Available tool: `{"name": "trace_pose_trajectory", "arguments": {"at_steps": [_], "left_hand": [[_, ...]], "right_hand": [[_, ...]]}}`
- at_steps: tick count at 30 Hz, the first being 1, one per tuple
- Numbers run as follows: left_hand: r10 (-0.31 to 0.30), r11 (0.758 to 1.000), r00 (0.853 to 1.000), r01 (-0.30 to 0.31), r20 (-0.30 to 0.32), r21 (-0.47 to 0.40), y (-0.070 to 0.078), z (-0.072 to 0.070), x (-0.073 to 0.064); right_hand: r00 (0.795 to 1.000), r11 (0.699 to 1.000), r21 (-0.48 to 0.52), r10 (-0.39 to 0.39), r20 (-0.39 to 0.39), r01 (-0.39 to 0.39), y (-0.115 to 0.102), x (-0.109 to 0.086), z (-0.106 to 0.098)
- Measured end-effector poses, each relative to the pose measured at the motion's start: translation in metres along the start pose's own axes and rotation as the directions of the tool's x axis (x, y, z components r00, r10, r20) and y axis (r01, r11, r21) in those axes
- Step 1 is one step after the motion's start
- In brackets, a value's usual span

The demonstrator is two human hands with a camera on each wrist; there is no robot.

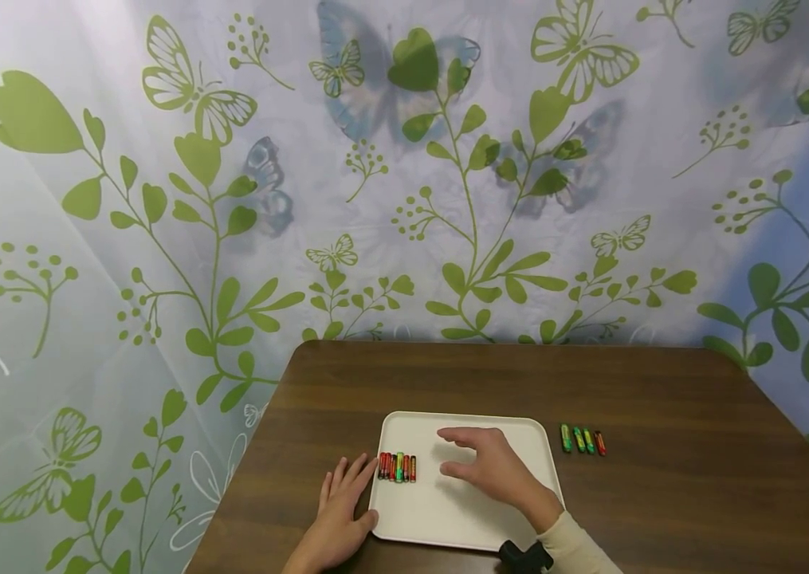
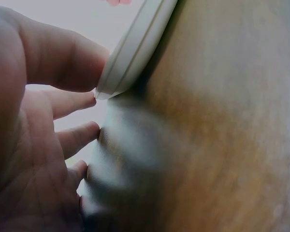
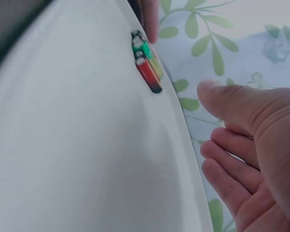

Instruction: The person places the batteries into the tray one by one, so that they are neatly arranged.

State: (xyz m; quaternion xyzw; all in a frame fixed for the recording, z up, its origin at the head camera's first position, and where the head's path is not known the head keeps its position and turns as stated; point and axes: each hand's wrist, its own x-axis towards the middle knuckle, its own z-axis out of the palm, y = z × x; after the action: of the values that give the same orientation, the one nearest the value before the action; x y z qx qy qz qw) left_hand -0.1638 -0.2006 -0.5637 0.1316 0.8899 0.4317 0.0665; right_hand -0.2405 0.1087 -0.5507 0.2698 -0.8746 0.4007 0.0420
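A row of red and green batteries lies side by side against the left part of a white tray. My left hand rests on the table at the tray's left edge, its fingers spread. In the left wrist view the thumb touches the tray's rim. My right hand hovers over the tray to the right of the row, thumb and fingers apart, holding nothing. The right wrist view shows the end of the row, with a red battery nearest. The rest of the row is hidden behind it there.
Several more batteries, green ones and a red one, lie on the brown wooden table right of the tray. A curtain with leaves and butterflies hangs behind the table and along its left side.
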Motion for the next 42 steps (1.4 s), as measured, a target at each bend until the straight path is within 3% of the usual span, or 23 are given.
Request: {"name": "trace_pose_trajectory", "arguments": {"at_steps": [23,30,37,42], "left_hand": [[-0.004,1.000,1.000,0.004,0.014,-0.001,-0.002,0.002,0.001],[0.000,1.000,1.000,0.000,0.012,0.000,-0.003,0.002,0.002],[0.002,1.000,1.000,-0.002,0.008,0.011,-0.004,0.002,0.002],[-0.001,1.000,1.000,0.001,0.010,0.013,-0.004,0.003,0.002]], "right_hand": [[0.989,0.998,-0.067,-0.008,0.145,0.018,0.049,-0.046,-0.097],[0.993,0.987,-0.157,-0.022,0.118,0.041,0.066,-0.060,-0.127],[0.992,0.986,-0.168,0.034,0.118,-0.013,0.079,-0.073,-0.154],[0.993,0.975,-0.222,0.034,0.111,-0.009,0.086,-0.080,-0.172]]}}
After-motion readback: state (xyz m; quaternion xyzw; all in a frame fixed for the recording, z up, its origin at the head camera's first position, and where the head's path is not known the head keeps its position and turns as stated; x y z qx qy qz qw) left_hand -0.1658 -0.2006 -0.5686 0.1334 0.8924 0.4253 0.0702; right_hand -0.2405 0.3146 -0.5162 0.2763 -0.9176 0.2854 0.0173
